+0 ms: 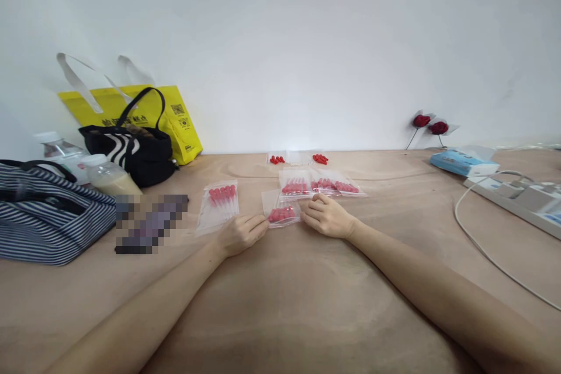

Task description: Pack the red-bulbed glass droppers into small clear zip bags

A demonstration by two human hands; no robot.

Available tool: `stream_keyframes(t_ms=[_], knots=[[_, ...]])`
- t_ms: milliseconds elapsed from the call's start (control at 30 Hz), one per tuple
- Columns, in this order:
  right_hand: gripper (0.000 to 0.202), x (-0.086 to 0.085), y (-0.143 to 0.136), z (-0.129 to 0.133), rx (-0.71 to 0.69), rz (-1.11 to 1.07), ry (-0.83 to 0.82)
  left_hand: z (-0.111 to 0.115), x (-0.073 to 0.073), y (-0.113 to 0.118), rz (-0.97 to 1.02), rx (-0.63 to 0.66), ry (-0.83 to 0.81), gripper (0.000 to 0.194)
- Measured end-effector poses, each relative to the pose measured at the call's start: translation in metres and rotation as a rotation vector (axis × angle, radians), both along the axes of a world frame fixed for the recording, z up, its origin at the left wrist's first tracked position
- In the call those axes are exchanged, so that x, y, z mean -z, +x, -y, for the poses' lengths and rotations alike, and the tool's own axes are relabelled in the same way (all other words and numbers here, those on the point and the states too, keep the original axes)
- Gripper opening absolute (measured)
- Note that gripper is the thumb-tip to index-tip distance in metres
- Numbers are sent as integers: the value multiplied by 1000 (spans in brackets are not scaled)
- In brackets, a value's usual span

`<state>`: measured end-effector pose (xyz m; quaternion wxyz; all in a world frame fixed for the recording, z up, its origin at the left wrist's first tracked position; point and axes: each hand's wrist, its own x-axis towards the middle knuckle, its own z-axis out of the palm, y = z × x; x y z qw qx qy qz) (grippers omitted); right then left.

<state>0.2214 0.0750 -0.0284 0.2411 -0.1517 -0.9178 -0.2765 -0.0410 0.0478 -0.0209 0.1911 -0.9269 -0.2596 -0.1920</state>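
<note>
A small clear plastic bag (pixel 281 215) with several red-tipped pieces inside lies flat between my hands. At its left edge, my left hand (pixel 243 234) is closed, fingertips pinching the plastic. My right hand (pixel 328 216) is closed at the opposite edge; its fingertips are partly hidden. Just beyond are more clear bags of red pieces (pixel 296 186), overlapping one another. To the left of my left hand lies another bag (pixel 221 201), where red heads on pale thin sticks show through.
Farther back sit two small red clusters (pixel 277 159). At left are a striped bag (pixel 52 216), a bottle (pixel 109 176), a black bag (pixel 131 155) and a yellow bag (pixel 184 128). A tissue pack (pixel 462 160), a power strip (pixel 526 201) and its cable occupy the right.
</note>
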Motion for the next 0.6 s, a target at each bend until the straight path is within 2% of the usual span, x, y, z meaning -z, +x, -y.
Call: stream_keyframes(t_ms=[133, 333, 600], knots=[[34, -1, 0, 1, -42, -13, 18, 0, 1, 0, 36, 15, 20, 27], [34, -1, -4, 7, 59, -63, -21, 2, 0, 1, -7, 5, 80, 29], [27, -2, -42, 22, 97, -178, 4, 4, -2, 4, 5, 49, 160, 24]])
